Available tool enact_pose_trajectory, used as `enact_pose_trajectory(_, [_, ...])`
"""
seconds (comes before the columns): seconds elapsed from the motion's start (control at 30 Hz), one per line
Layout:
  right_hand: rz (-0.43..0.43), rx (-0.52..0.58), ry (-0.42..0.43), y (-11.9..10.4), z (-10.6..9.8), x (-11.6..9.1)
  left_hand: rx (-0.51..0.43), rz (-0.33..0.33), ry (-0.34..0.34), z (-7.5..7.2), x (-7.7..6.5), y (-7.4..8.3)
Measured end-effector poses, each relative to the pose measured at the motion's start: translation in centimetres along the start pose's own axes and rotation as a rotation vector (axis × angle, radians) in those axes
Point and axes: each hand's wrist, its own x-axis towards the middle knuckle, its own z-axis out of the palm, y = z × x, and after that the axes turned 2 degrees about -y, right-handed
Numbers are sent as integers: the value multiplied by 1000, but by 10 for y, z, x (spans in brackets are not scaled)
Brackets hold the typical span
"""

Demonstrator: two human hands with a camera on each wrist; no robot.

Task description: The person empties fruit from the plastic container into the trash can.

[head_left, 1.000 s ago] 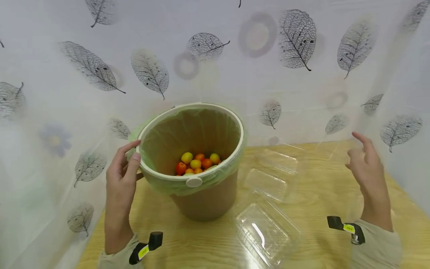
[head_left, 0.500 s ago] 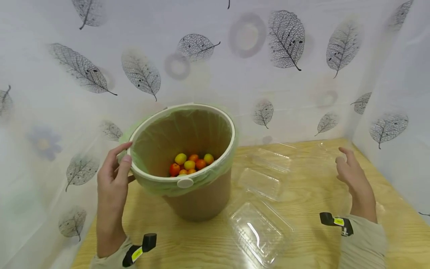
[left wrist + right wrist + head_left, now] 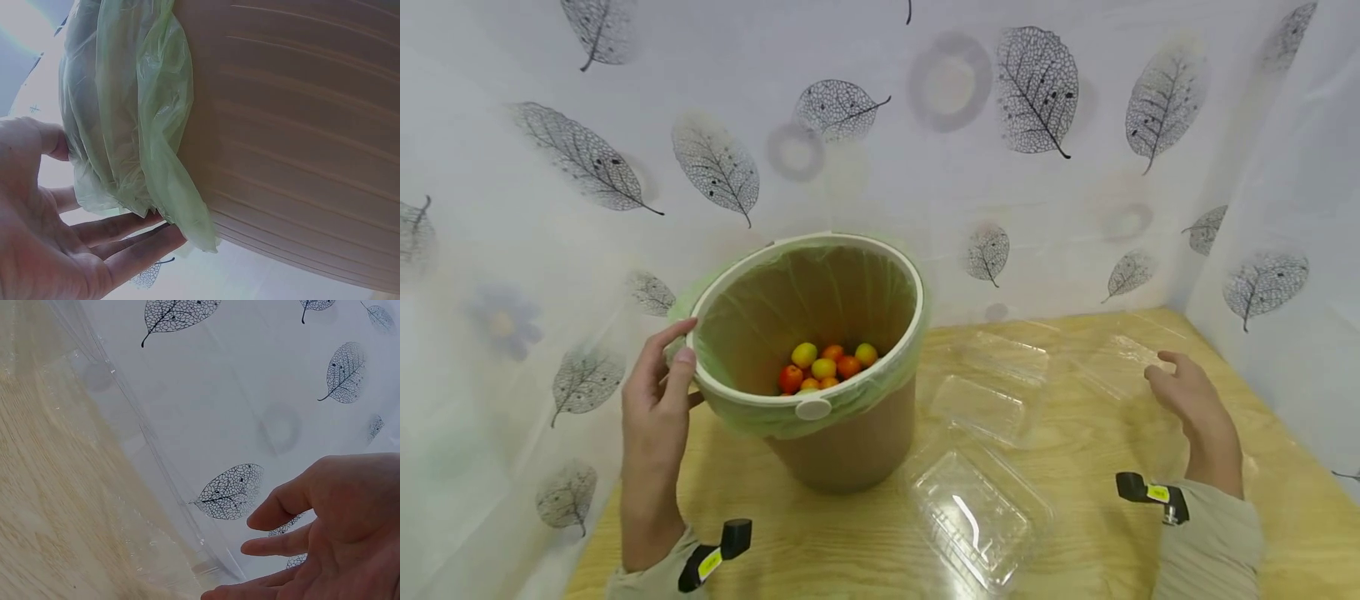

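Note:
A tan bucket point(image 3: 857, 450), lined with a pale green plastic bag point(image 3: 741, 417), stands on the wooden table. Red, orange and yellow cherry tomatoes point(image 3: 823, 367) lie inside it. My left hand point(image 3: 657, 417) touches the outside of the white rim at its left; in the left wrist view the thumb and extended fingers lie against the bag's folded edge. Over the table's right side is my right hand point(image 3: 1197, 408), its fingers loosely bent and holding nothing visible. Just left of its fingertips lies a clear plastic container point(image 3: 1123, 357); whether they touch, I cannot tell.
Right of the bucket, more clear plastic containers lie on the table point(image 3: 1075, 517): one in front point(image 3: 973, 521), one in the middle point(image 3: 981, 408) and one behind point(image 3: 1007, 354). A white leaf-patterned curtain point(image 3: 940, 183) encloses the back and sides.
My right hand has come down and nearer, and the clear container beside its fingertips now shows more plainly on the table. The left hand stays on the rim. The view has shifted slightly right.

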Motion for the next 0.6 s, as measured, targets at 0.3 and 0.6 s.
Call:
enact_pose_trajectory(0.3, [-49, 3, 114, -1, 0, -9, 5, 32, 12, 3, -3, -4])
enact_pose_trajectory(0.6, [-207, 17, 210, -29, 12, -20, -59, 98, -2, -2, 9, -11])
